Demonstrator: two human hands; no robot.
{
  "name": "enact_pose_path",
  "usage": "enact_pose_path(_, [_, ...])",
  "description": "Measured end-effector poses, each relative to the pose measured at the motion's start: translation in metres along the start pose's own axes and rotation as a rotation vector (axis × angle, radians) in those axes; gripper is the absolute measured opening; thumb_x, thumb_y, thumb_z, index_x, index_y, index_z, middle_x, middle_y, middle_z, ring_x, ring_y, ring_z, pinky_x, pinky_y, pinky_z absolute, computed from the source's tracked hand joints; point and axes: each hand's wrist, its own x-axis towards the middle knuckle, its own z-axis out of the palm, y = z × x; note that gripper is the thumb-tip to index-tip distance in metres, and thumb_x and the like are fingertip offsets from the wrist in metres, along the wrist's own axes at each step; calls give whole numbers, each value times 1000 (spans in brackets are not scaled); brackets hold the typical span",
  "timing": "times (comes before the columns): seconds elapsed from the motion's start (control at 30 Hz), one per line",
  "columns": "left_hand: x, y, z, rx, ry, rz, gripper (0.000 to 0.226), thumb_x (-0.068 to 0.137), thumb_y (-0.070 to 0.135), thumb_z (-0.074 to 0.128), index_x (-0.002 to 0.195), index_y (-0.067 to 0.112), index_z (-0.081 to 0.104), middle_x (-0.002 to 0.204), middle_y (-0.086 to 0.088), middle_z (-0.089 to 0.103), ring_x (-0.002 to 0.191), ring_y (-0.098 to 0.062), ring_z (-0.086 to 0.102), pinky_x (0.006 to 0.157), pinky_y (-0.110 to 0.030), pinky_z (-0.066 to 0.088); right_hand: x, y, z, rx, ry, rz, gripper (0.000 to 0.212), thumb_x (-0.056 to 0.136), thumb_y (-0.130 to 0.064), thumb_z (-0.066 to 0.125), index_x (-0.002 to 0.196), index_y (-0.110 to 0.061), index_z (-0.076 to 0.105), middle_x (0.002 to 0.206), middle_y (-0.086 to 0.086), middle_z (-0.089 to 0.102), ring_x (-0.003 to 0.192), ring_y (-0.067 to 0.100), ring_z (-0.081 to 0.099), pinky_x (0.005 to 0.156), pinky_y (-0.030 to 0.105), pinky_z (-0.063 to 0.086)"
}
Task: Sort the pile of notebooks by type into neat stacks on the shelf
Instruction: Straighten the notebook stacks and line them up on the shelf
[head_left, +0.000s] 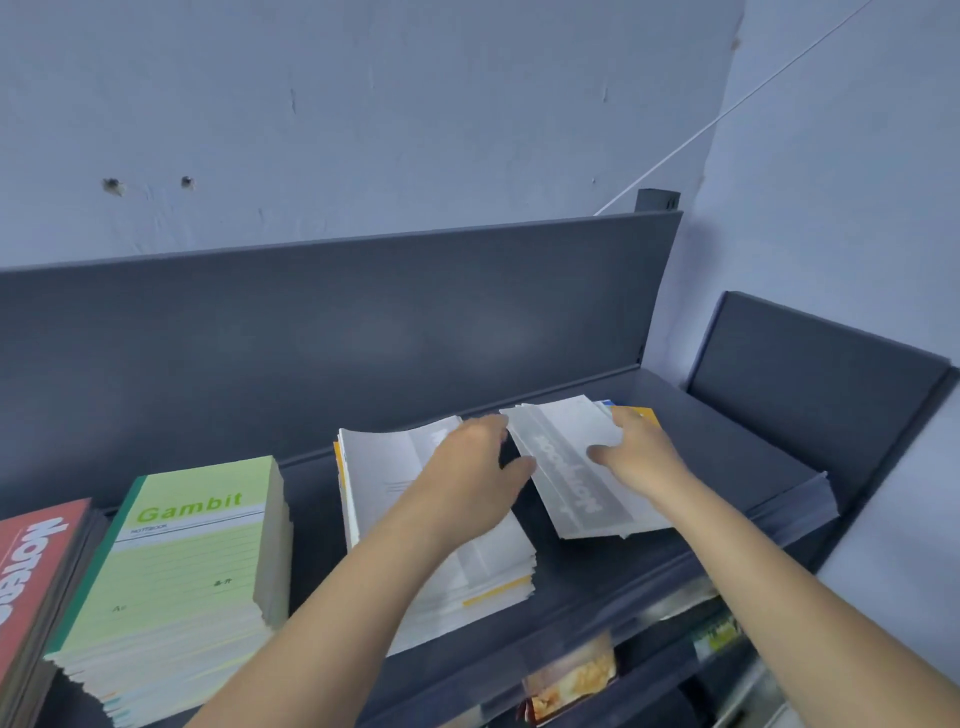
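Right hand (641, 457) gripped a grey-white notebook (566, 467), thumb on the cover and fingers curled over its far right edge. Under that notebook sat what was left of the mixed pile (647, 414), with yellow and blue covers showing at the far corner. The notebook's long axis ran from far-left to near-right, skewed against the shelf (753, 467) front.

Left hand (467, 462) lay flat with fingers relaxed on top of the grey-white stack (384, 467), holding nothing. That stack sat just beside the held notebook, to its left, long axis closer to square with the shelf. The matching stack therefore lay leftward of the right hand, and the likely move was a short slide left plus a turn to line up the edges.

Further left were the green Gambit stack (197, 561) and the red notebook stack (36, 561).
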Motion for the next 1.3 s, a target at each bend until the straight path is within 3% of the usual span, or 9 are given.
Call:
enact_pose_path(0.1, [24,18,19,-39,-103,1,27,94,34,55,103,10,48,106,4,51,105,-23,51,85,-30,43,4,37,-12,-82,-14,138,62,71,-39,75,124,-17,53,124,7,57,112,29,55,91,40,49])
enact_pose_path(0.27, [70,17,52,-347,-145,-356,58,85,31,64,132,6,40,130,-6,51,112,-25,54,90,-34,47,4,56,-19,-39,-68,233,66,68,-46,79,119,-15,51,122,5,55,119,28,50,101,40,41])
enact_pose_path(0.37, [82,11,65,-532,-180,-477,29,88,11,59,115,2,56,118,-12,62,82,-18,58,62,-24,44,16,61,-22,-37,-119,245,67,53,-52,84,107,-20,59,113,-1,63,114,25,55,99,40,44])
enact_pose_path(0.47, [87,8,72,-571,-212,-516,9,88,1,53,89,9,57,111,-12,64,87,-23,59,69,-26,46,38,76,-20,23,-163,216,76,27,-55,84,96,-26,67,102,-6,70,103,19,63,92,38,52])
enact_pose_path(0.7, [97,4,77,-592,-285,-478,32,89,-6,49,117,7,59,113,-10,67,89,-21,62,70,-36,51,51,62,-34,247,-214,321,116,58,-21,90,149,-11,18,140,4,45,115,24,54,88,37,50])
enact_pose_path(0.8, [99,2,78,-618,-294,-466,31,90,-5,50,117,7,59,109,-10,68,81,-18,65,61,-35,55,60,61,-41,267,-261,376,94,48,-31,92,125,-4,44,118,5,59,103,25,61,89,41,52])
enact_pose_path(0.93, [100,-1,82,-586,-271,-481,30,88,-7,48,115,4,59,108,-12,69,86,-25,68,63,-36,58,88,80,-33,241,-325,392,107,14,-43,95,109,-8,62,101,8,71,91,27,69,87,44,55])
enact_pose_path(1.13, [103,-7,87,-557,-224,-508,21,86,-8,48,101,2,59,108,-20,67,93,-35,69,75,-45,57,78,60,-37,348,-281,444,74,61,-25,88,121,-3,50,109,14,66,95,30,67,86,43,54])
enact_pose_path(1.3, [107,-11,93,-558,-199,-510,18,78,-8,47,85,5,57,91,-18,62,78,-32,63,65,-39,51,83,63,-36,356,-285,417,85,52,-28,90,124,-6,51,109,12,65,95,29,66,81,42,55])
